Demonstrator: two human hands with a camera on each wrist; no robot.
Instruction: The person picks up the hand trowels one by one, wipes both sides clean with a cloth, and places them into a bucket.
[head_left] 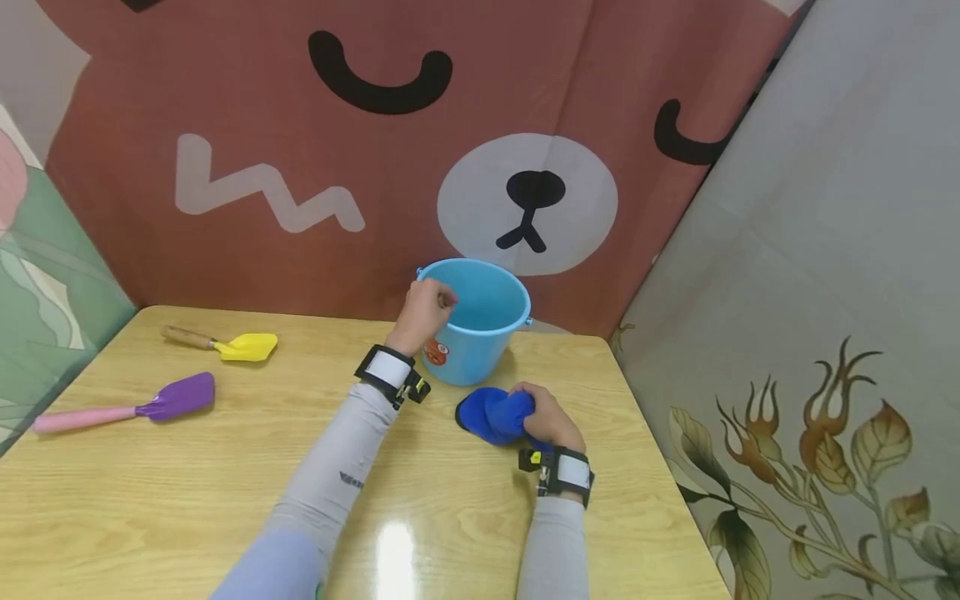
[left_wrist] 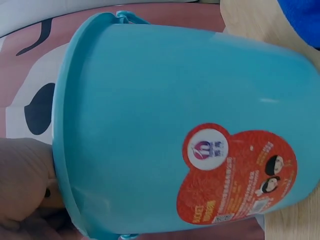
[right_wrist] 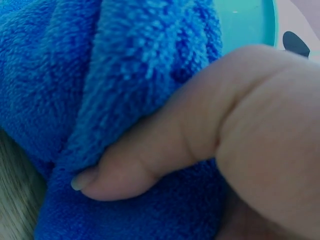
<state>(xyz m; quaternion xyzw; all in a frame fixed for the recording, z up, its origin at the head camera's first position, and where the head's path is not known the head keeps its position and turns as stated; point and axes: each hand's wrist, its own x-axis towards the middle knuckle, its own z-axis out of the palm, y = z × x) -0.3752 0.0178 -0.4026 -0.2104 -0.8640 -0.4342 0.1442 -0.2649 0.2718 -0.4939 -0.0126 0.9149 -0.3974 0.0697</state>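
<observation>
A light blue bucket [head_left: 466,354] stands upright on the table, with a red sticker [left_wrist: 235,177] on its side. My left hand [head_left: 422,317] is at the bucket's near left rim, fingers curled. Between them shows the tan end of a wooden handle [left_wrist: 52,201] with a dark hole; the rest of it is hidden. In front of the bucket, my right hand [head_left: 551,415] grips a bunched blue terry cloth [head_left: 498,415] with a dark edge on its left. The thumb [right_wrist: 125,175] presses into the cloth's folds in the right wrist view.
At the table's left lie a yellow toy shovel [head_left: 250,347] with a wooden handle and a purple shovel [head_left: 180,397] with a pink handle. A printed curtain [head_left: 247,267] hangs close behind the bucket. Another flowered curtain [head_left: 750,292] borders the table's right edge.
</observation>
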